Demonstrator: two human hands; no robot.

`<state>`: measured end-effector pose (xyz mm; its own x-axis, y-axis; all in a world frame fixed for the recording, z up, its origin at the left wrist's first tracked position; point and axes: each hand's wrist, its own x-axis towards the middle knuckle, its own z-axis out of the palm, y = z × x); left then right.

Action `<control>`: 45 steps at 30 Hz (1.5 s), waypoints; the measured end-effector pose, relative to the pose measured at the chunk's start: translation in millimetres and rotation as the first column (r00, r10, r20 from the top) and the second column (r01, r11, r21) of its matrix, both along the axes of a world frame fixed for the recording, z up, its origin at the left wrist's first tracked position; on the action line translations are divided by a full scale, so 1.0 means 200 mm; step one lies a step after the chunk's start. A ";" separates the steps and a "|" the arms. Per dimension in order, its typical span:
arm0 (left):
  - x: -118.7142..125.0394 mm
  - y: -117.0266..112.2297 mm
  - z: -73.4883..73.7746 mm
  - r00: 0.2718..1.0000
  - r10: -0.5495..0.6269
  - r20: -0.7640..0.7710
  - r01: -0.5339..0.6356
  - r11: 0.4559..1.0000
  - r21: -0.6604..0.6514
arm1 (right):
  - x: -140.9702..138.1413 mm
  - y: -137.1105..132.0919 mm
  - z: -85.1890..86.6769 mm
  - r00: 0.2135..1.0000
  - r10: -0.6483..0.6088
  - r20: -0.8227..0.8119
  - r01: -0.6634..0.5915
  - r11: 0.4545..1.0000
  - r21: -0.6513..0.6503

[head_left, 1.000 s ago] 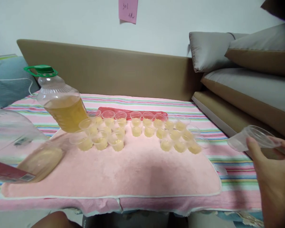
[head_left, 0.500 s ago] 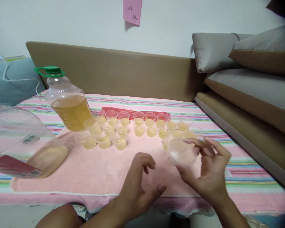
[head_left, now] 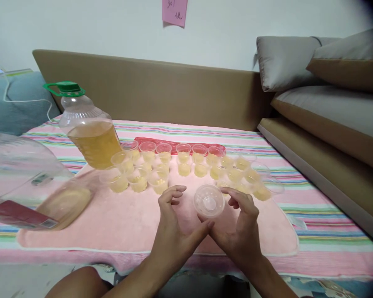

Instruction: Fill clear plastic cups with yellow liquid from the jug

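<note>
Above the pink towel, my right hand holds an empty clear plastic cup, tipped so its mouth faces me. My left hand is beside it, its thumb touching the cup's lower edge and its fingers curled apart. Behind my hands stand several small clear cups of yellow liquid in rows on the towel. A big bottle with a green cap, half full of yellow liquid, stands at the back left.
A second large clear bottle lies on its side at the left with a little yellow liquid in it. A red strip lies behind the cups. A striped cloth covers the table. A brown headboard and cushions stand behind and right.
My right hand brought the empty cup in from the far right to the middle. My left hand came up from below and now touches the cup.
</note>
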<state>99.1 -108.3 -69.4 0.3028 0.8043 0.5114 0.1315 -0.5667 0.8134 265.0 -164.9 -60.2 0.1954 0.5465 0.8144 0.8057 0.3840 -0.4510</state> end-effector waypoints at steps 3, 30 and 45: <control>0.00 0.00 0.01 1.000 -0.005 0.010 0.005 1.000 -0.004 | -0.01 0.01 -0.01 1.000 0.007 0.014 -0.007 1.000 0.017; 0.00 0.01 0.01 1.000 0.003 -0.017 -0.002 0.998 0.058 | -0.03 0.01 -0.05 0.995 0.062 0.080 -0.065 0.997 0.047; -0.04 0.04 0.10 0.996 -0.058 0.070 0.056 0.998 0.018 | -0.03 0.01 -0.10 0.998 0.038 0.052 -0.037 0.999 -0.017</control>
<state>91.4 -99.9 -50.0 0.3104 0.7781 0.5461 0.0410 -0.5849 0.8101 258.0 -163.6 -80.8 0.1319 0.5656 0.8140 0.8133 0.4078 -0.4151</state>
